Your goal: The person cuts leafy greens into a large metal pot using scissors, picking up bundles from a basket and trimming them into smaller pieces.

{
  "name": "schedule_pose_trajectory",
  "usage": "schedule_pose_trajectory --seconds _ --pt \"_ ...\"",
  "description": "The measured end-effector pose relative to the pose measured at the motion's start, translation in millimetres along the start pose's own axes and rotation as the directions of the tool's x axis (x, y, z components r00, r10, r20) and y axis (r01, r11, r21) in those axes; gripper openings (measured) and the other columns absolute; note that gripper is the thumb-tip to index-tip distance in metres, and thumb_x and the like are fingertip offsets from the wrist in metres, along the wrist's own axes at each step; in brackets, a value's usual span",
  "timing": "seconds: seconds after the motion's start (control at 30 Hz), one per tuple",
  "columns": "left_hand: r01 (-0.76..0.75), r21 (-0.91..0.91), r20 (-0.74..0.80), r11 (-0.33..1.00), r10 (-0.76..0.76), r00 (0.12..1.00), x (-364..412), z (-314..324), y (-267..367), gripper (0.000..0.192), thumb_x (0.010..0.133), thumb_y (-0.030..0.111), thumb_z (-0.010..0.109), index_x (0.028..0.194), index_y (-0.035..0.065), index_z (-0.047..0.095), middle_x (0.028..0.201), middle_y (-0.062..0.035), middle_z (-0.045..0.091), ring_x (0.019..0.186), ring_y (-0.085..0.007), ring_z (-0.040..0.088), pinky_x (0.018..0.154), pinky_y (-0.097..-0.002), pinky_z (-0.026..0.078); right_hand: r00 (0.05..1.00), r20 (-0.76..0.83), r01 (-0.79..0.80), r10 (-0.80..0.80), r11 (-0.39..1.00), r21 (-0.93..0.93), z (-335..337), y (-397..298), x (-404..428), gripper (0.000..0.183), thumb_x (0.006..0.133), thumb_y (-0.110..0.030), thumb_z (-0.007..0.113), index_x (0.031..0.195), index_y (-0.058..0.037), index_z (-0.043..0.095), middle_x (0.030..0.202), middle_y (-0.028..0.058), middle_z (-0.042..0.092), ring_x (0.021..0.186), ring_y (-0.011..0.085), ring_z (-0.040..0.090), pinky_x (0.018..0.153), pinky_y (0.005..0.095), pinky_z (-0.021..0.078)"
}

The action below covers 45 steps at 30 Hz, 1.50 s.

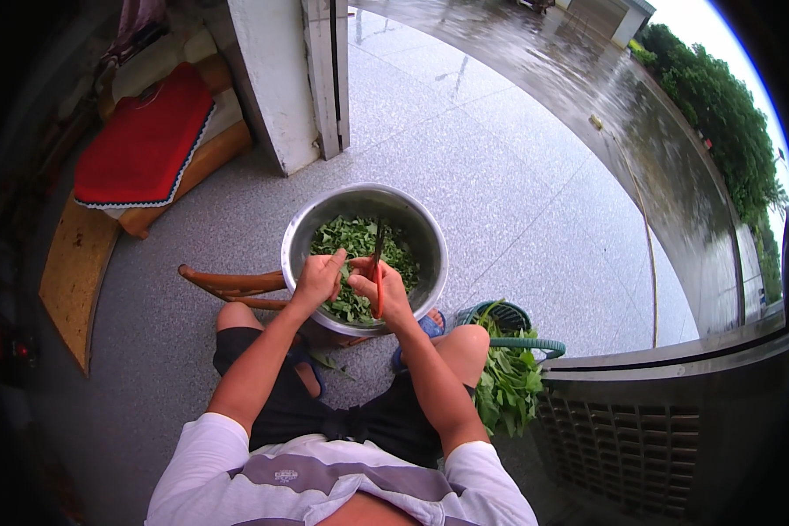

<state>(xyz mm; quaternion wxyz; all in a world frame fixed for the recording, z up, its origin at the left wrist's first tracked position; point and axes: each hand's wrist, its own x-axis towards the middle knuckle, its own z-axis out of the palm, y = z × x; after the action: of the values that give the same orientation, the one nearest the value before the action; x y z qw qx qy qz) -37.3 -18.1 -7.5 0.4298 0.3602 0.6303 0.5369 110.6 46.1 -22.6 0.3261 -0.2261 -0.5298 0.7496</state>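
My right hand grips scissors with red handles. Their dark blades point away from me over a round metal basin. Cut green leaves cover the bottom of the basin, which stands between my knees. Close beside the scissors, also above the basin, my left hand has its fingers curled and its thumb raised. A bit of green shows by its fingertips, but I cannot tell whether it is held or lies below.
By my right knee, long leafy greens spill from a green basket. A wooden piece with curved slats lies left of the basin. Beyond are a wooden seat with a red cover, a door post and a metal door panel.
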Motion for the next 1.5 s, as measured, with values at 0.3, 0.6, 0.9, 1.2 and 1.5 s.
schedule_pose_trajectory --seconds 0.3,0.6,0.9,1.2,1.5 --pt "0.056 -0.044 0.161 0.997 -0.049 0.986 -11.3 2.2 5.8 0.052 0.097 0.038 0.047 0.056 0.0055 0.047 0.046 -0.0004 0.045 0.037 -0.0101 0.046 0.036 -0.026 0.036 0.998 -0.055 -0.039 0.032 0.988 -0.15 0.9 -6.9 -2.3 0.02 0.083 -0.019 0.07 0.088 -0.0015 0.062 0.066 -0.0031 0.055 0.057 0.0039 0.048 0.051 0.0188 0.0384" --pt "-0.342 0.492 0.13 0.801 0.321 0.938 -16.2 0.0 16.5 0.015 0.092 0.012 0.057 0.085 -0.0015 0.061 0.063 -0.0017 0.058 0.053 -0.0091 0.057 0.049 -0.0241 0.044 0.99 -0.047 -0.135 0.134 0.991 -0.006 -2.1 -12.4 -1.1 0.02 0.087 -0.021 0.062 0.081 -0.0023 0.058 0.061 -0.0008 0.053 0.048 0.0058 0.046 0.042 0.0194 0.0343" --pt "-0.146 0.283 -0.265 0.948 0.224 0.938 -3.9 -0.5 14.9 0.021 0.092 0.016 0.054 0.081 -0.0004 0.061 0.058 -0.0027 0.057 0.048 -0.0085 0.055 0.046 -0.0268 0.043 0.953 0.077 -0.283 0.292 0.952 -0.116 -5.9 8.4 -3.8 0.046 0.094 -0.044 0.05 0.095 0.0005 0.06 0.078 0.0029 0.059 0.058 0.0079 0.052 0.054 0.0213 0.0428" --pt "-0.144 0.551 -0.338 0.822 0.377 0.863 -2.9 10.3 20.5 0.021 0.088 0.02 0.059 0.08 0.0011 0.061 0.064 -0.0159 0.06 0.061 -0.0326 0.06 0.055 -0.0395 0.043 0.909 0.172 -0.343 0.379 0.917 -0.204 2.5 9.9 -7.5 0.052 0.093 -0.05 0.049 0.097 0.0012 0.059 0.079 0.0042 0.06 0.059 0.0092 0.053 0.054 0.0228 0.0429" --pt "-0.209 0.536 -0.26 0.818 0.395 0.881 0.1 5.4 10.6 0.021 0.089 0.018 0.057 0.077 0.001 0.059 0.059 -0.0125 0.057 0.054 -0.0266 0.057 0.052 -0.0363 0.042 0.895 0.156 -0.39 0.418 0.903 -0.182 5.2 -6.2 -8.1 0.047 0.09 -0.046 0.059 0.075 -0.0007 0.058 0.051 0.0013 0.05 0.039 0.009 0.044 0.038 0.0235 0.035"
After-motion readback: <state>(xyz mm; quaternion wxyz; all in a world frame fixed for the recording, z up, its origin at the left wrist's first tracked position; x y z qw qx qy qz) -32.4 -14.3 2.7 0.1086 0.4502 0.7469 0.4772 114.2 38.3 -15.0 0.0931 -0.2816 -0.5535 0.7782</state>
